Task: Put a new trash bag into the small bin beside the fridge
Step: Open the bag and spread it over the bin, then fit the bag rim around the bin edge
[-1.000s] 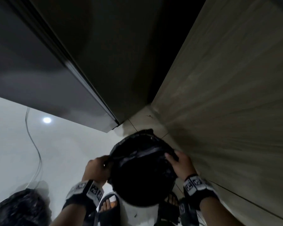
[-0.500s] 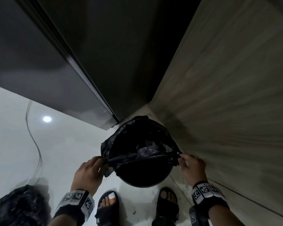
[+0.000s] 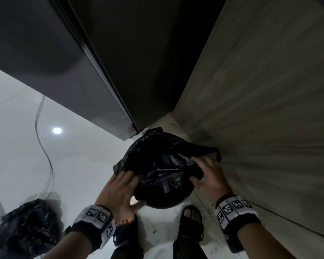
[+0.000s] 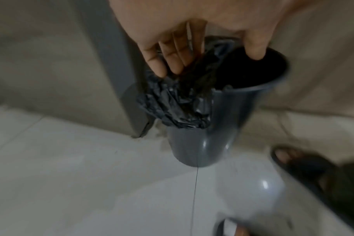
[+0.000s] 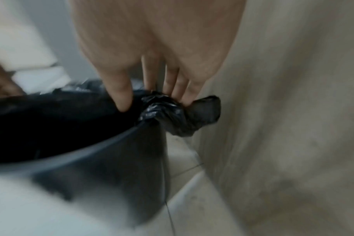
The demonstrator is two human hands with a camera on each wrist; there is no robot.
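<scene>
We fit a black trash bag [image 3: 163, 165] over the rim of a small grey bin [image 4: 202, 143] in the corner beside the fridge [image 3: 64, 58].

Our left hand [image 3: 118, 191], at eight o'clock of the bin, has its fingers curled into a bunched fold of the bag at the rim, thumb inside the mouth. Our right hand [image 3: 209, 176], at three o'clock, pinches a gathered bag handle [image 5: 192, 115] just over the rim, next to the wood-grain panel [image 3: 269, 109]. We judge both hands pull outward so the film wraps the rim. The bag lies loose and crumpled inside the bin; nothing else shows in it. A tied, full black bag [image 3: 26, 227] sits on the white floor [image 3: 17, 137] at eight o'clock, well apart.
</scene>
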